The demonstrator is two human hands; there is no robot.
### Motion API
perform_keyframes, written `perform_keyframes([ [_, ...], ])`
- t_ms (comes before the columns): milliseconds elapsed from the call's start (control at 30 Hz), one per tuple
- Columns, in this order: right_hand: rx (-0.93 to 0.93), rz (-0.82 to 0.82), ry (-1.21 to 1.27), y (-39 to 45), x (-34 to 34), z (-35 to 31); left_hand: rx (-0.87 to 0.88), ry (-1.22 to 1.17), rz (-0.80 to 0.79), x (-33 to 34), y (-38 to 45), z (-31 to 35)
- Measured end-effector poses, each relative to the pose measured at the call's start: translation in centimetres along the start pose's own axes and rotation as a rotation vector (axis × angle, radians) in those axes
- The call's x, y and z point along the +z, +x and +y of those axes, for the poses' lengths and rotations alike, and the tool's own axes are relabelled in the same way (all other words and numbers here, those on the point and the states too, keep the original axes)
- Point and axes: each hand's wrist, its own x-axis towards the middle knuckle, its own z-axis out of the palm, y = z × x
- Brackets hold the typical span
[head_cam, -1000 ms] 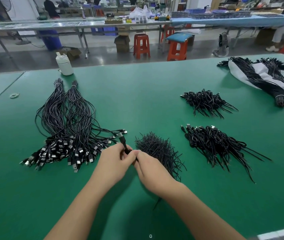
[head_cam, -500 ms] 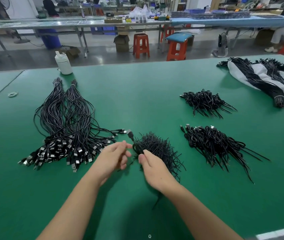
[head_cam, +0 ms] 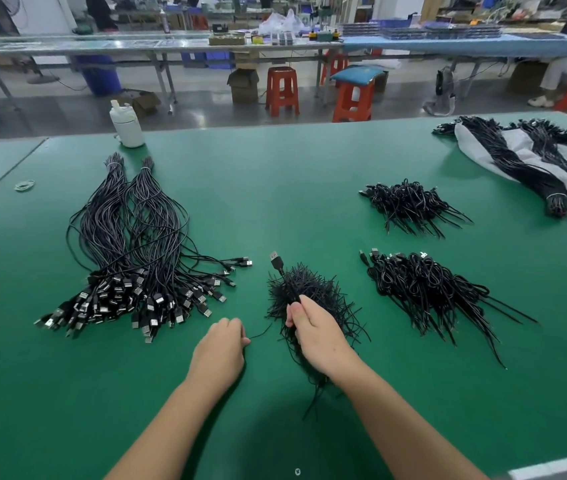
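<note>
A workshop hall with long tables and orange plastic stools (head_cam: pixel 282 90) lies behind a wide green bench (head_cam: pixel 292 188). In the head view, the right hand (head_cam: pixel 316 337) sits over a bristly heap of short black wire ties (head_cam: pixel 323 292) near the bench's middle. Its grip is closed round a folded black USB cable (head_cam: pixel 277 262), whose plug sticks up beyond the thumb. The left hand (head_cam: pixel 219 351), just beside it, pinches a thin black strand (head_cam: pixel 259 335) that runs toward the right hand. Bundles of long black USB cables (head_cam: pixel 129 258) lie to the left, two piles of coiled black cables (head_cam: pixel 410 206) lie to the right, and a white plastic bottle (head_cam: pixel 126 124) stands at the far edge.
</note>
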Motion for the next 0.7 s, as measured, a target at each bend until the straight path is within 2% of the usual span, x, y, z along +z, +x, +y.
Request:
perform_keyframes([
  [133, 0.0, -0.026, -0.025, -0.1, -0.5, 0.2, -0.031, -0.06, 0.019, -2.4, -1.0, 0.1],
  [333, -0.073, -0.141, -0.053, -1.0, 0.3, -0.9, 0.045, -0.708, 0.122, -5.6, -2.3, 3.0],
  [433, -0.075, -0.155, -0.046, -1.4, 0.9, -1.4, 0.076, -0.836, 0.083, -6.2, -2.7, 4.6],
  [567, -0.035, -0.104, -0.038, -1.4, 0.6, -1.6, 0.016, -0.982, 0.018, -6.2, -3.0, 5.2],
  [700, -0.049, -0.025, -0.059, -1.1, 0.4, -1.4, -0.009, -0.996, -0.091, -6.6, -3.2, 5.4],
])
